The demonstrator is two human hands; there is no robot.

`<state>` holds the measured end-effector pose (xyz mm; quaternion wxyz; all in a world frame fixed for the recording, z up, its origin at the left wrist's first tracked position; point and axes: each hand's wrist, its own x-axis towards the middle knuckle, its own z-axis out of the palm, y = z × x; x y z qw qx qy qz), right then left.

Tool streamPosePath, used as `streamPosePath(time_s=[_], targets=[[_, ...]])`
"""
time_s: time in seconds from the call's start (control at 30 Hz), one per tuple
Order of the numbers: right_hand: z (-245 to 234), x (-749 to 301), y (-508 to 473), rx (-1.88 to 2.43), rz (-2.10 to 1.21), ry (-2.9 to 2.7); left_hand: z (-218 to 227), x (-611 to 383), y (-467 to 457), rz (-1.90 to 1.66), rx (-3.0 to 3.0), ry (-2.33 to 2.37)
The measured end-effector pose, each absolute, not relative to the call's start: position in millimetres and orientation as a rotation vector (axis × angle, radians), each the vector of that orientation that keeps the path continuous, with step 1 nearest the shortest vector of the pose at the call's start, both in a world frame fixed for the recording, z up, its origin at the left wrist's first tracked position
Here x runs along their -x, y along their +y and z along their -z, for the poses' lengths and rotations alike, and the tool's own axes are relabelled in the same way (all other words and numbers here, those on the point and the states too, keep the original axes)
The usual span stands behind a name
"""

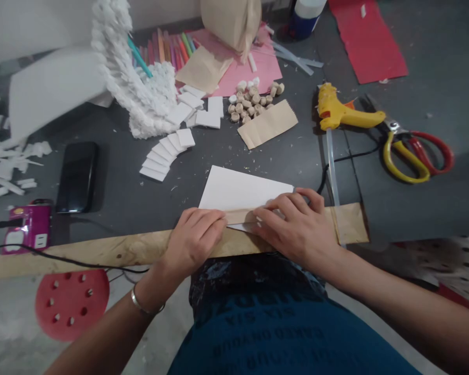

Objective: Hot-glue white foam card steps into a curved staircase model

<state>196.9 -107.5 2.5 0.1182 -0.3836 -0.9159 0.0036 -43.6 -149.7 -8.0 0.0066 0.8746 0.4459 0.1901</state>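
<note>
At the table's front edge, my left hand (197, 237) and my right hand (297, 224) grip a narrow strip of brown paper (239, 216) from its two ends. Fingers of both hands are curled over the strip. Under it lies a white sheet (242, 190), its upper part showing flat on the dark table. Beyond the sheet are a small pile of rolled brown paper pieces (250, 104) and a flat brown paper piece (268, 124). White square tiles (166, 153) lie fanned out to the left of these. My fingertips are partly hidden.
On the right lie a yellow glue gun (349, 114) with its glue stick and scissors (408, 151) with red and yellow handles. A black phone (77, 177) and a purple power socket (27, 226) are at left. A white textured craft piece (121, 67) stands behind.
</note>
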Motion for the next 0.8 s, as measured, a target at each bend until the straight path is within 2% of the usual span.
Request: streamPosePath(time_s=[0.27, 0.57, 0.8], targets=[[3.4, -199.8, -106.8, 1.094, -0.003, -2.638, 6.4, 49.3, -145.5, -0.550, -2.753, 1.324], [1.8, -197.7, -103.9, 1.119, 0.025, -2.684, 4.8, 40.0, -138.4, -0.709, -2.686, 1.400], [0.0, -204.1, -95.8, 1.110, -0.019, -2.694, 10.7, 45.0, -127.9, -0.697, -2.640, 1.385]])
